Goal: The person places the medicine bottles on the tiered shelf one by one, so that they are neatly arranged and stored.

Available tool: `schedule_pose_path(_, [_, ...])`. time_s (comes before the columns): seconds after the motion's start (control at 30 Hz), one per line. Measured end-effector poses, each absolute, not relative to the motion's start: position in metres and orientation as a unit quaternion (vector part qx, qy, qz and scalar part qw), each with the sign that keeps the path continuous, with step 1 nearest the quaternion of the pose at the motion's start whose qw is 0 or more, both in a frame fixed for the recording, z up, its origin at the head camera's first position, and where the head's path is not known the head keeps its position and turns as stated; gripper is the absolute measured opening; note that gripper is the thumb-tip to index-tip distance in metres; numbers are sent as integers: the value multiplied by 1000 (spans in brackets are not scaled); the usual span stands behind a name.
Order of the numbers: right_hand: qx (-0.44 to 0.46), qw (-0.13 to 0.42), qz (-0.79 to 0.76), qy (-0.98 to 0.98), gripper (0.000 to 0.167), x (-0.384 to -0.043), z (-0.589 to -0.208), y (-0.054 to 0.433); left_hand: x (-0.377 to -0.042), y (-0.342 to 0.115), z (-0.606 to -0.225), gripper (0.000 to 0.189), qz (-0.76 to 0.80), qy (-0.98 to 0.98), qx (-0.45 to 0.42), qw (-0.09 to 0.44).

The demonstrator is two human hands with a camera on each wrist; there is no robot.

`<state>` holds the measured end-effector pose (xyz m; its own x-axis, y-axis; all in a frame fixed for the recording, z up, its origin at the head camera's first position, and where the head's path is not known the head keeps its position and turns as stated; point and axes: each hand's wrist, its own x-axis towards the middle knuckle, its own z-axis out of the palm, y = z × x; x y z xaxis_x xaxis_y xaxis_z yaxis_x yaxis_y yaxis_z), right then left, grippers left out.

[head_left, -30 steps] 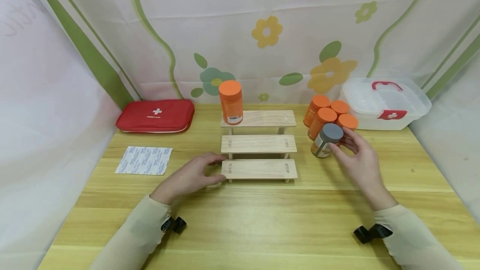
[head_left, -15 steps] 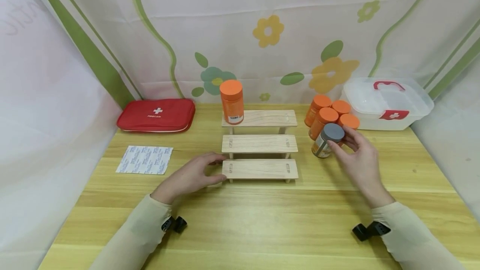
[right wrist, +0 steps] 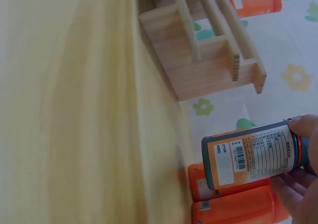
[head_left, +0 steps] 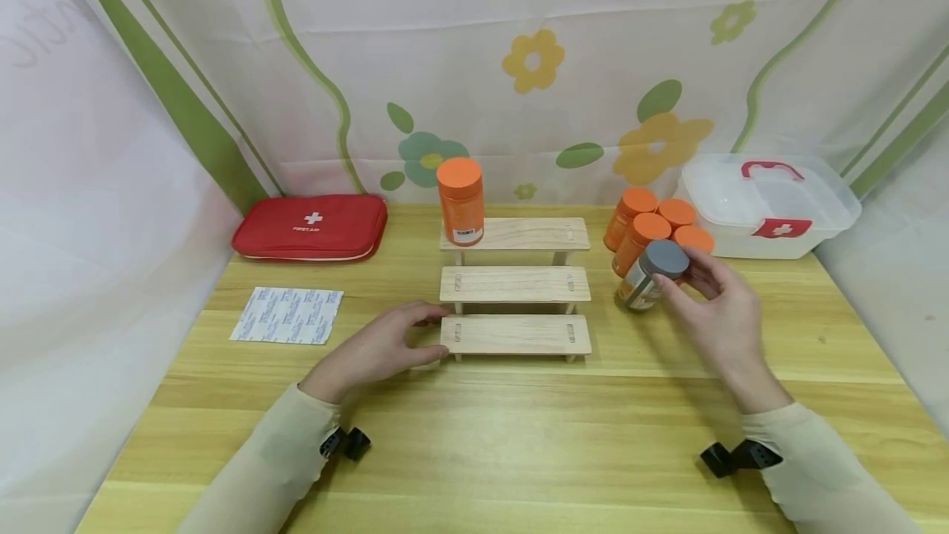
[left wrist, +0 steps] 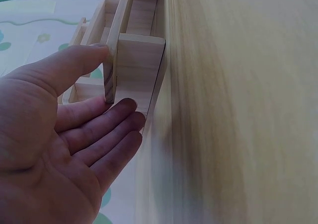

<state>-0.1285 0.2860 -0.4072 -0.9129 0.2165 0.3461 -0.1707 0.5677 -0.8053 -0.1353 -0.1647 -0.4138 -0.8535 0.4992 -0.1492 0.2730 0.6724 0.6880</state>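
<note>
Head view: right fingers point(head_left: 712, 267) pinch grey-lidded jar point(head_left: 644, 275).

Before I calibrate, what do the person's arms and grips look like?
Left grip and right grip: bare hands, no gloves. Left sleeve and right sleeve: long, pale beige, lightly wrinkled, no print visible. Left wrist camera and right wrist camera: small, black, each with a stubby cylindrical part. No cables visible.
</note>
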Motion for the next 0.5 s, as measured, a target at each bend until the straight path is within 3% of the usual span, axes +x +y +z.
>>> schedule_pose_path(0.27, [29,288,478,-829,60,-128,-385,278,-135,-164,-413,59,345,898,212,170])
schedule_pose_path(0.5, [54,301,479,-823,58,-129,-359,272,-135,-164,-413,59,344,899,211,172])
